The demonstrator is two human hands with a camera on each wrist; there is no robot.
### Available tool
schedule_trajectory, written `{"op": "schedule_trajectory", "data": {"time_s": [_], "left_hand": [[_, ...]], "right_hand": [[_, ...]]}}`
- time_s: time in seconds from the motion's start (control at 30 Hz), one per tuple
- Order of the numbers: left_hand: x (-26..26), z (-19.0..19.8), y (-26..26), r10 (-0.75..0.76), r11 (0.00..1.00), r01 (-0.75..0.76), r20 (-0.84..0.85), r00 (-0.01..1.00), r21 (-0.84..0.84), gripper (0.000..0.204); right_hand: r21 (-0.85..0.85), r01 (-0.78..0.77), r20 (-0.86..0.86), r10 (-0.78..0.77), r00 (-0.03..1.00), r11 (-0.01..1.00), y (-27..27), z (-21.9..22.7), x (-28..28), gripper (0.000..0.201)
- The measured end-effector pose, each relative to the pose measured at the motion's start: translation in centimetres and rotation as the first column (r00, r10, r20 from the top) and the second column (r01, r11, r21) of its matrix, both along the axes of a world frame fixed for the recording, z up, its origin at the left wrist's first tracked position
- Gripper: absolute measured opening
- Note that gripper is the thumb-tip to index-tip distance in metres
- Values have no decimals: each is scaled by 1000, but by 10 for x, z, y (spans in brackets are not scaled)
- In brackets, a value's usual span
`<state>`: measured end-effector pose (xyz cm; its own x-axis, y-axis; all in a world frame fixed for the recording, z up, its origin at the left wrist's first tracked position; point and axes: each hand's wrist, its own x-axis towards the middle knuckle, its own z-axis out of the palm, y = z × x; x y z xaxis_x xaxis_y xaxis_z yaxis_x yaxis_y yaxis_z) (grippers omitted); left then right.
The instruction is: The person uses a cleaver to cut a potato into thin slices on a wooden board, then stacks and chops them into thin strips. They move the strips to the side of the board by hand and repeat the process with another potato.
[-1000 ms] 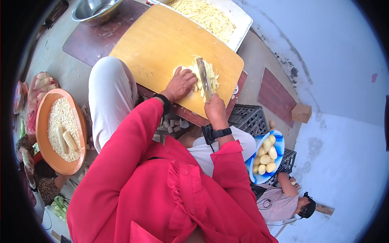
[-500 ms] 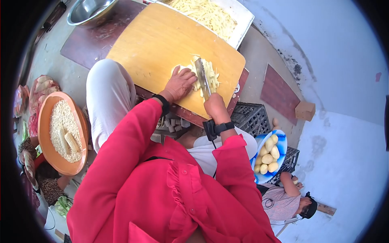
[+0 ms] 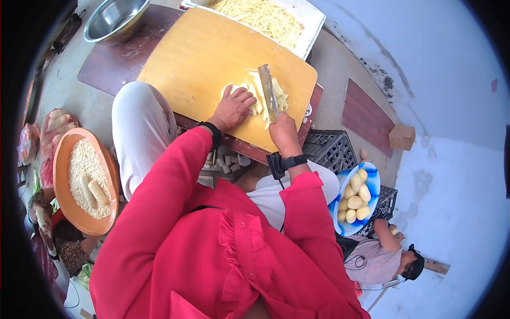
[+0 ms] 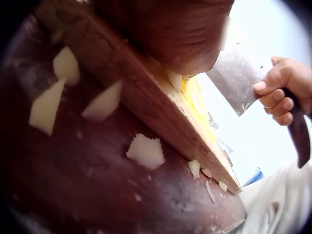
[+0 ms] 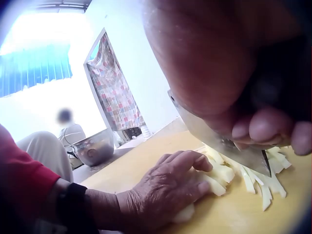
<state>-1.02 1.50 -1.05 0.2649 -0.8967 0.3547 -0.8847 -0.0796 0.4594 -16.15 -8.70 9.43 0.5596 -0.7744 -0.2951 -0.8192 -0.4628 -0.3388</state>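
My right hand (image 3: pixel 284 132) grips the dark handle of a cleaver (image 3: pixel 268 93), its broad blade standing among cut potato strips (image 5: pixel 263 183) on a yellow wooden cutting board (image 3: pixel 196 58). Left of the blade, my left hand (image 3: pixel 234 109) holds potato slices (image 5: pixel 217 181) down on the board, fingers bent over them and thumb at their near side. The right wrist view shows those slices fanned out between the left fingertips and the blade. Seen from the left wrist, the right fingers wrap the handle, with the thumb against the blade's heel.
Beyond the board stands a white box (image 3: pixel 314 29) of potato strips. A metal bowl (image 3: pixel 114 21) is at far left, an orange basin (image 3: pixel 62 175) of corn kernels and cobs nearer. At right are a blue-white basin (image 3: pixel 375 183) of peeled potatoes, a black crate (image 3: pixel 332 149) and another person (image 3: pixel 380 255).
The cleaver blade has tilted slightly and shifted a little among the strips. My left hand stays on the slices. The head view has shifted slightly.
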Motion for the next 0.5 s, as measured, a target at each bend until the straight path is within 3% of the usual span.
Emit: {"op": "schedule_trajectory", "data": {"time_s": [0.1,0.3,0.4,0.5], "left_hand": [[0,-1,0,-2,1000,1,6,1000,17,33],[2,-4,0,-21,999,21,5,1000,31,39],[1,-2,-2,-11,999,10,13,1000,48,39],[1,3,0,-18,1000,19,-9,1000,23,34]], "right_hand": [[49,-49,-85,53,995,998,10,13,1,21],[46,-75,-102,79,992,996,14,4,1,23],[51,-163,-118,168,979,985,7,4,4,21],[197,-35,-139,63,988,980,-3,-13,13,20]]}}
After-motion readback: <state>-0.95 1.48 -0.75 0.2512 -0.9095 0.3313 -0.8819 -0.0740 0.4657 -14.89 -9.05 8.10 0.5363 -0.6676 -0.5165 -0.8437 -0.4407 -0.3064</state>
